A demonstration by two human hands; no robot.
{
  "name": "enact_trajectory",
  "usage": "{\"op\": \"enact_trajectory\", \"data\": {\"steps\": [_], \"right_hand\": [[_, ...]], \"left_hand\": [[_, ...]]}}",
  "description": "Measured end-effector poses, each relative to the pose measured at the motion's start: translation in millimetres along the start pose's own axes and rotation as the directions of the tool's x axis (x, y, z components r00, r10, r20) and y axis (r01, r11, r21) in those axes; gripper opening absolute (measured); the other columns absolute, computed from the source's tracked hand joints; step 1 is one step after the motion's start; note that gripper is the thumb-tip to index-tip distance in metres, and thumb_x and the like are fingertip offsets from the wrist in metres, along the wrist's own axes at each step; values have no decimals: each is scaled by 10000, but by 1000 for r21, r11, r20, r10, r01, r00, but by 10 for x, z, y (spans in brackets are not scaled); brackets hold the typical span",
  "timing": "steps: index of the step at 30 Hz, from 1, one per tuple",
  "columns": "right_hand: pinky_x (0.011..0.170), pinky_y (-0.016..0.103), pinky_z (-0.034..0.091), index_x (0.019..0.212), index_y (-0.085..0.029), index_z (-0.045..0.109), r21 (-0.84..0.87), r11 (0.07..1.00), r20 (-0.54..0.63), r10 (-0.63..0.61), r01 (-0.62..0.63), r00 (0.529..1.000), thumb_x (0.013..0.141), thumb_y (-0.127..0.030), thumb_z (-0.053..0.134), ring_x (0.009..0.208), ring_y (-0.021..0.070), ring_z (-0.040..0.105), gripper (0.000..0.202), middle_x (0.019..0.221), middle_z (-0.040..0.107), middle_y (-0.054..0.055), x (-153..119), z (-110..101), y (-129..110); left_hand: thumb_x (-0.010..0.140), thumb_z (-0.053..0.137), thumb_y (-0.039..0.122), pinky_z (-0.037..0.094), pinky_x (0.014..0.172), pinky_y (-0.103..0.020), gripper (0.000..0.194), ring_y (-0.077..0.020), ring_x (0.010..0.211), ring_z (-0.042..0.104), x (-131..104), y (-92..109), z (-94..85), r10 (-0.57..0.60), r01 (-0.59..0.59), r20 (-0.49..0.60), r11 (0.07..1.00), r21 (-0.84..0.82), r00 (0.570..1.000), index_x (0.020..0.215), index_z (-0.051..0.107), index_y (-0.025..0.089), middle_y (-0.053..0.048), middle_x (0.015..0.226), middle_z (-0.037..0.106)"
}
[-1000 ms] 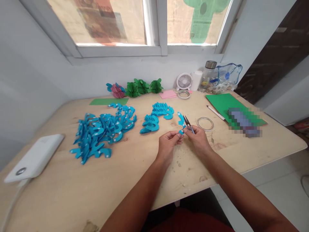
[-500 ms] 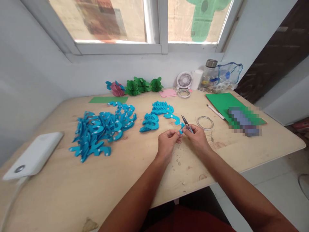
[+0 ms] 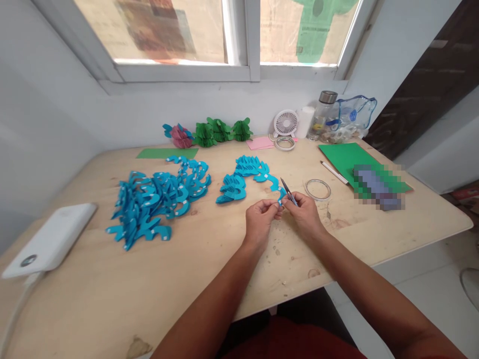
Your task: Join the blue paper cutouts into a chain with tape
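Between the fingertips of my left hand (image 3: 259,219) the end of a blue paper chain (image 3: 273,184) is pinched. The chain is made of curved cut pieces with small white squares, and it runs back to a folded blue bunch (image 3: 250,165). My right hand (image 3: 305,212) is closed around dark tweezers (image 3: 288,191), their tips pointing up and away. Its fingertips also meet the chain's end, close to my left fingers. Fingers cover the very end of the piece. Left of my hands lies a large tangled pile of blue paper chains (image 3: 149,199).
A tape roll (image 3: 318,190) lies right of my hands, near a white pen (image 3: 334,172) and green sheets (image 3: 340,154). Along the wall stand green paper shapes (image 3: 220,130), a small fan (image 3: 286,123) and a bottle (image 3: 319,117). A white power bank (image 3: 56,239) is at left.
The tweezers have turned slightly and their prongs look closer together. Both hands stay at the chain's end with barely any shift. The view has moved a little.
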State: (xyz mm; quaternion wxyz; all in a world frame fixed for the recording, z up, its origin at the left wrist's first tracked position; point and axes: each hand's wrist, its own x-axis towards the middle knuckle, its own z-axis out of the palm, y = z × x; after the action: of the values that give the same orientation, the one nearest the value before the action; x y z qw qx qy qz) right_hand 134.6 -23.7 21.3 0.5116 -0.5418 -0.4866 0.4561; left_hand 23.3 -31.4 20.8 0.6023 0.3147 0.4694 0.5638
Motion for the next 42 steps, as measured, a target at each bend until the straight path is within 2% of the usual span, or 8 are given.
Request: {"op": "enact_trajectory", "data": {"steps": [9,18,33,42], "right_hand": [[519,233,359,647,-169,577,-19,1000,-12,15,-15,1000,658,-359,637,525,115,490,199,585,592,-9,-3,7,-17],[509,224,329,624,-166,587,-14,1000,-21,11,-12,1000,648,-348,643,510,99,459,191,545,560,-33,-2,9,-14],[513,235,358,622,-164,591,-40,999,-35,20,-22,999,645,-387,640,515,109,463,230,570,582,-8,-4,20,-6],[496,234,332,623,-161,609,-88,996,-38,-12,8,999,650,-378,640,499,110,447,221,525,539,-23,-46,36,-113]], "left_hand": [[607,665,223,484,567,-253,135,-115,538,578,-11,-20,17,-9,9,-11,1000,-13,1000,686,655,113,-18,556,622],[607,664,206,489,567,-249,129,-113,531,580,-18,-17,24,-10,10,-9,1000,-28,1000,690,650,108,-16,545,619],[601,670,237,486,550,-242,144,-113,531,580,-4,-44,23,0,0,-25,1000,-12,1000,674,649,115,-34,586,638],[606,686,269,486,544,-237,191,-112,529,574,3,-41,-4,22,-22,3,999,30,1000,706,652,108,-33,574,631]]}}
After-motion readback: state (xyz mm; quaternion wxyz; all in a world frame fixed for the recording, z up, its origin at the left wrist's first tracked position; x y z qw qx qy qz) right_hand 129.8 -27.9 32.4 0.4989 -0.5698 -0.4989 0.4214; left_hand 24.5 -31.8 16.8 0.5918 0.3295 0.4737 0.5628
